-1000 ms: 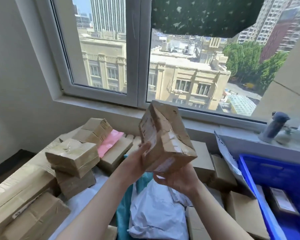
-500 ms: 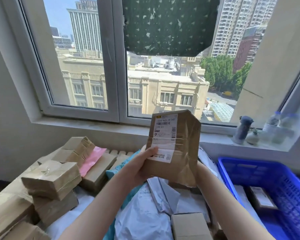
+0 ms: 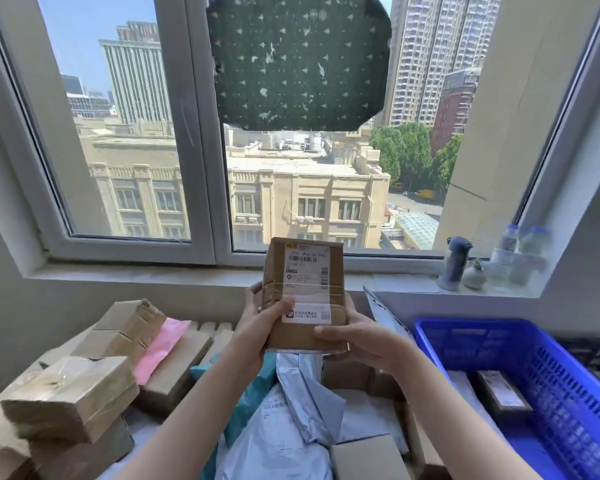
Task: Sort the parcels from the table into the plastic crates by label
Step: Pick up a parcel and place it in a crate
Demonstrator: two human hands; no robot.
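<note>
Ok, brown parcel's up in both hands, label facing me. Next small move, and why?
Probably hold the brown parcel steady and read its label before moving. The left hand and right hand grip its lower sides, label upright toward the camera, yet its print is too small to make out. Only the blue crate, at right, is in view.

Left hand (image 3: 260, 328), right hand (image 3: 361, 338) aloft, curled.
</note>
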